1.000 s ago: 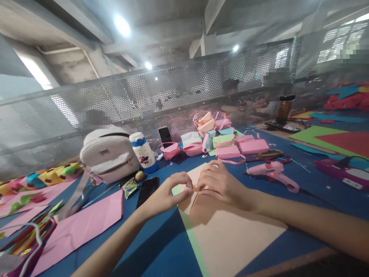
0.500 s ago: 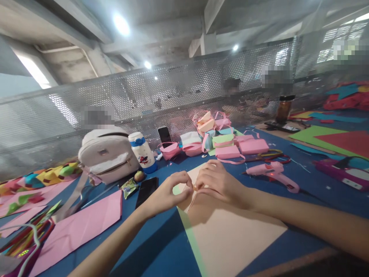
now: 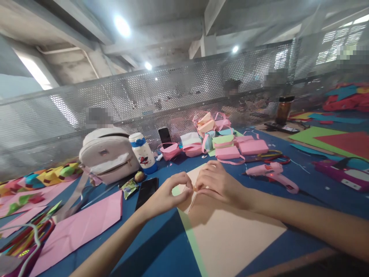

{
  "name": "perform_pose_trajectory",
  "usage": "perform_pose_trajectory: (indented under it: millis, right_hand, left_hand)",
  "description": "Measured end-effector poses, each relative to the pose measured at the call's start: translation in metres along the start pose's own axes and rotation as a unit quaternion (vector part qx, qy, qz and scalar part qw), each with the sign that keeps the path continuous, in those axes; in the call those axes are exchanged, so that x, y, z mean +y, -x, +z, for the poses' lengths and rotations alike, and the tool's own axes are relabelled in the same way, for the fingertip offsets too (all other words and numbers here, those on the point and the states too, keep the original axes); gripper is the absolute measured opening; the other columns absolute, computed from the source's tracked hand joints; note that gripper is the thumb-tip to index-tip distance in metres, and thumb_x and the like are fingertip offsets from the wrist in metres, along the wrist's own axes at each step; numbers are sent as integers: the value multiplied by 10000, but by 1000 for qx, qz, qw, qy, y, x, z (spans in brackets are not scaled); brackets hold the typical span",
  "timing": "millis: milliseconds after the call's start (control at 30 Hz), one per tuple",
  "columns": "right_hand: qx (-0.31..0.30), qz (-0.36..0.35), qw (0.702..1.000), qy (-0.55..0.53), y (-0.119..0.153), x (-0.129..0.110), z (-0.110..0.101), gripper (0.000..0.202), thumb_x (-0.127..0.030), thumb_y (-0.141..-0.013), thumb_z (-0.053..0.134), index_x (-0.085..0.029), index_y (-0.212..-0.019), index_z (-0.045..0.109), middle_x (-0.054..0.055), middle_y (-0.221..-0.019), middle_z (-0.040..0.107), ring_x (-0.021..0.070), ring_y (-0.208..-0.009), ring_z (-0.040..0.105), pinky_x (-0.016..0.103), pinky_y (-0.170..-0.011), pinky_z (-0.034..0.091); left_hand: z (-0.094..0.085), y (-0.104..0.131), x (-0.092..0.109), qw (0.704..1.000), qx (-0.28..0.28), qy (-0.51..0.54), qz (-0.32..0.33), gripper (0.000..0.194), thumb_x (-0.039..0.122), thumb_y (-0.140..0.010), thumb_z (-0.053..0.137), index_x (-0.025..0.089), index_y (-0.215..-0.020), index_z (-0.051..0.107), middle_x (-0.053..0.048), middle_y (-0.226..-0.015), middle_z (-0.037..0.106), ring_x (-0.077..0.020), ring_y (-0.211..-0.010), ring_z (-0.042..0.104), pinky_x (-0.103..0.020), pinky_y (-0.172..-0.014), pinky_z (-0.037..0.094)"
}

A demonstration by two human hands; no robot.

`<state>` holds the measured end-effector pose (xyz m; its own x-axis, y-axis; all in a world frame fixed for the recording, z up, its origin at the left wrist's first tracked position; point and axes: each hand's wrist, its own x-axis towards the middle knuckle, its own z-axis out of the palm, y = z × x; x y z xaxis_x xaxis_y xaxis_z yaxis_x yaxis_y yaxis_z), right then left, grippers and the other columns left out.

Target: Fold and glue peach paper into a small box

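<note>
My left hand is closed, its thumb and index finger curled into a ring and pinching a small peach paper piece. Against it, my right hand has its fingers bent over the same piece from the other side. Most of the piece is hidden by my fingers, so its shape is unclear. Both hands are over a large sheet of peach paper, with a light green sheet showing along its left edge. To the right of my right hand lies a pink glue gun with a red light on.
Small paper bags in pink, green and blue stand behind my hands. Leftward are a white bottle, a pale backpack, a dark phone, a snack packet and pink paper. Scissors lie beyond the glue gun.
</note>
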<state>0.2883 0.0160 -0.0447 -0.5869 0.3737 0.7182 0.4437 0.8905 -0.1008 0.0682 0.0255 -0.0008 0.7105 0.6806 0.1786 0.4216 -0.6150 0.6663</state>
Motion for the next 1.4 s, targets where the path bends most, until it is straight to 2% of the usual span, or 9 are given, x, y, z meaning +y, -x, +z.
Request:
perform_pose_trajectory:
  millis: [467,633,767,1033,1267,1333,1400]
  right_hand:
    - [1,-17,1000,9,-2,-2,0,243,-282,-1070,437,-187,-919,602,36,-909,681,194,-912,551,378,-944,317]
    - [4,-16,1000,7,-2,-3,0,258,-285,-1075,423,-190,-912,600,33,-898,677,195,-914,546,379,-942,317]
    - [-3,-9,1000,-3,-2,-5,0,257,-290,-1073,422,-197,-918,606,37,-916,680,204,-937,542,387,-942,319]
    - [-13,-10,1000,7,-3,-10,0,181,-255,-1046,489,-198,-920,605,33,-930,676,202,-952,543,382,-947,325]
    - [-2,-28,1000,8,-4,-10,0,239,-264,-1070,431,-192,-912,596,24,-892,679,190,-902,551,378,-934,324]
    - [-1,-23,1000,7,-4,-9,0,240,-273,-1069,435,-191,-913,599,31,-910,680,195,-919,549,380,-936,320]
    - [5,-12,1000,9,-5,-7,-1,228,-274,-1064,448,-193,-915,599,33,-916,676,197,-924,547,380,-933,316]
  left_hand:
    - [-2,6,-4,999,-14,44,10,275,406,-973,540,174,-872,647,-40,-944,600,-196,-921,574,-297,-903,429]
    - [-6,9,-1,999,-25,28,-5,239,399,-963,558,184,-934,660,-38,-977,621,-206,-956,583,-312,-927,434]
    - [-9,11,-2,999,-40,1,-20,217,399,-935,597,192,-900,650,-40,-1002,631,-218,-1012,576,-319,-954,431]
    - [-10,13,-1,999,-51,-18,4,213,388,-942,590,195,-889,662,-44,-984,657,-215,-1010,569,-346,-977,433]
    - [-9,14,0,998,-57,-27,-6,223,398,-951,573,193,-888,633,-44,-1010,640,-231,-1081,557,-364,-1017,417]
    - [-11,14,2,998,-51,-27,-8,224,402,-962,556,197,-908,628,-43,-1018,636,-230,-1068,569,-369,-1018,424]
    - [-13,15,2,1000,-15,-17,-4,215,404,-975,542,213,-1039,618,-54,-1102,630,-235,-1112,571,-378,-1041,421]
